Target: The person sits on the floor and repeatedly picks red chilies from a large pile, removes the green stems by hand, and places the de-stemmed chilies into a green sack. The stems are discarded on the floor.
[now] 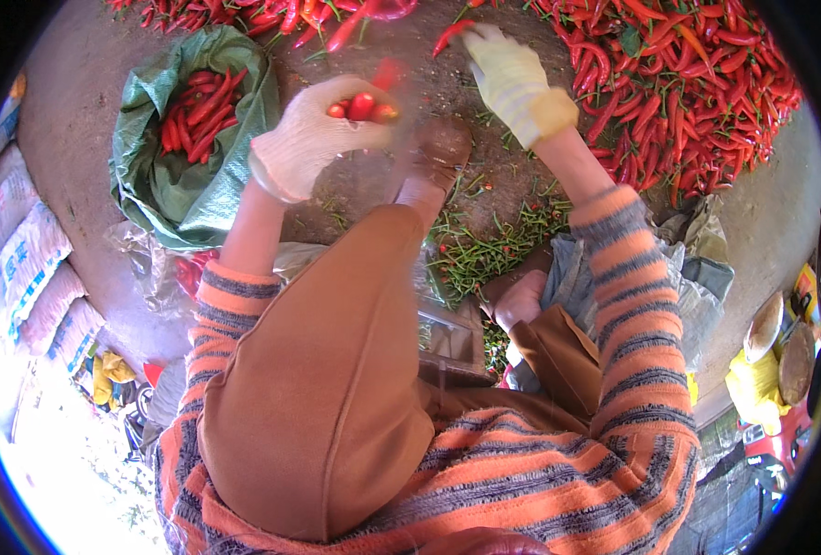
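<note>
My left hand (313, 135), in a pale knitted glove, is closed around several red chili peppers (361, 107) whose ends poke out between thumb and fingers. One more red shape above that grip is blurred. In a yellowish glove, my right hand (514, 80) reaches forward over the floor. A single red chili pepper (451, 37) sticks out at its fingertips; the fingers' undersides are hidden. Left of my left hand stands a green woven sack (257, 90), its mouth rolled down, with red chili peppers (202, 114) inside.
A large heap of red chili peppers (681, 90) spreads at the right, and more peppers (292, 17) lie at the far edge. Green stems (500, 250) litter the floor around my brown shoe (445, 149). Printed sacks (32, 257) are stacked far left. Plastic sheeting (702, 298) lies right.
</note>
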Action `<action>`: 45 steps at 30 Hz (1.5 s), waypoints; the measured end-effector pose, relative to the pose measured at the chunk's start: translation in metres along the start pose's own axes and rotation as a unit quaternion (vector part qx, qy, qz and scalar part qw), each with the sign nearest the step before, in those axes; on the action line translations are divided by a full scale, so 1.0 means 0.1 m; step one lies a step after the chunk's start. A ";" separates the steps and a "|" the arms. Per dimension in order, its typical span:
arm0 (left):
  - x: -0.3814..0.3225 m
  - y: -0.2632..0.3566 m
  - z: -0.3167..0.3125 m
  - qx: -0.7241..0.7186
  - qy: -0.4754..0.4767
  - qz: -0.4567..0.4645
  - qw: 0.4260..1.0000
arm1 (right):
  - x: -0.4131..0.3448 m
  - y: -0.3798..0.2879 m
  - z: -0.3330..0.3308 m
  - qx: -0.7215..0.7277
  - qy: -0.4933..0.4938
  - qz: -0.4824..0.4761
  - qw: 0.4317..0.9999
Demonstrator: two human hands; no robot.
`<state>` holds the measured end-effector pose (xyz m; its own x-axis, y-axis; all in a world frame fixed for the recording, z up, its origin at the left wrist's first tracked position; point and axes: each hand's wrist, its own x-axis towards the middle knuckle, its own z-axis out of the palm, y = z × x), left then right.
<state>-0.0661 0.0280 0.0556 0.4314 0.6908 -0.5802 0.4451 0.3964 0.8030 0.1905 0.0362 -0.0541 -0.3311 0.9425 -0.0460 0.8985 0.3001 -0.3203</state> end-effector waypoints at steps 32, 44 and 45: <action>0.50 -0.13 0.85 -0.378 -0.214 -0.094 0.896 | -0.97 -0.66 -0.42 0.579 0.153 0.329 0.730; 0.43 -0.10 1.03 -0.324 -0.066 -0.144 0.933 | -1.10 -0.87 -0.16 0.700 0.069 0.413 0.579; 0.42 -0.07 1.00 -0.305 -0.071 -0.142 0.939 | -1.11 -0.86 -0.14 0.696 0.075 0.415 0.581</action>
<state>0.0273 -0.0065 0.0115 0.4829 0.4344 -0.7603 0.0436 0.8553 0.5164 0.1538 -0.0926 -0.0084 0.1734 0.7104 -0.6821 -0.4081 -0.5785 -0.7063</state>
